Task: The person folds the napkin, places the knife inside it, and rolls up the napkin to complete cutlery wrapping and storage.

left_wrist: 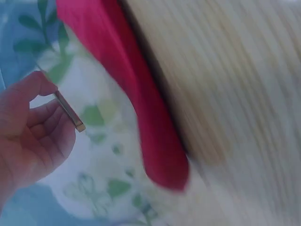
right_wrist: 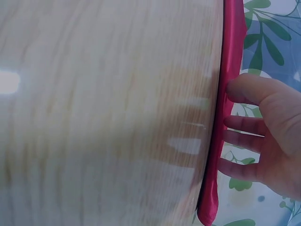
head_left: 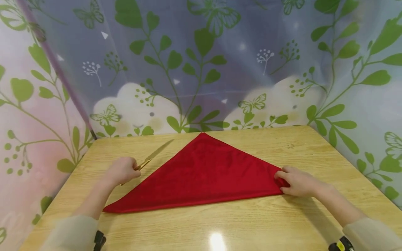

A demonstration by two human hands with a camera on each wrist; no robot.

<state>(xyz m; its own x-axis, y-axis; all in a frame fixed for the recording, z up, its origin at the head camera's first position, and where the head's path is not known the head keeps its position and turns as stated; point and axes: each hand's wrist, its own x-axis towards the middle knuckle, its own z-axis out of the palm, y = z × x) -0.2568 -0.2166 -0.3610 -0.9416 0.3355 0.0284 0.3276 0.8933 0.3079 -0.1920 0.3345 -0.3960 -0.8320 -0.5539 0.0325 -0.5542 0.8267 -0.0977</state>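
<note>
A red cloth [head_left: 201, 174] lies on the wooden table, folded into a broad triangle with its peak pointing away and its long folded edge along the near side. My left hand [head_left: 124, 170] grips a table knife [head_left: 160, 149] by its gold handle, beside the cloth's left slope. The blade points away and to the right. In the left wrist view, the end of the handle [left_wrist: 70, 112] sticks out past the fingers. At the cloth's right end, my right hand [head_left: 296, 181] pinches the fabric between curved fingers and thumb, and a small dark fold shows there.
The wooden table [head_left: 251, 223] extends around the cloth on every side. Behind it and at both sides hang patterned curtains [head_left: 176, 87] with green leaves and butterflies. A purple pole [head_left: 62, 76] slants down at the left back corner.
</note>
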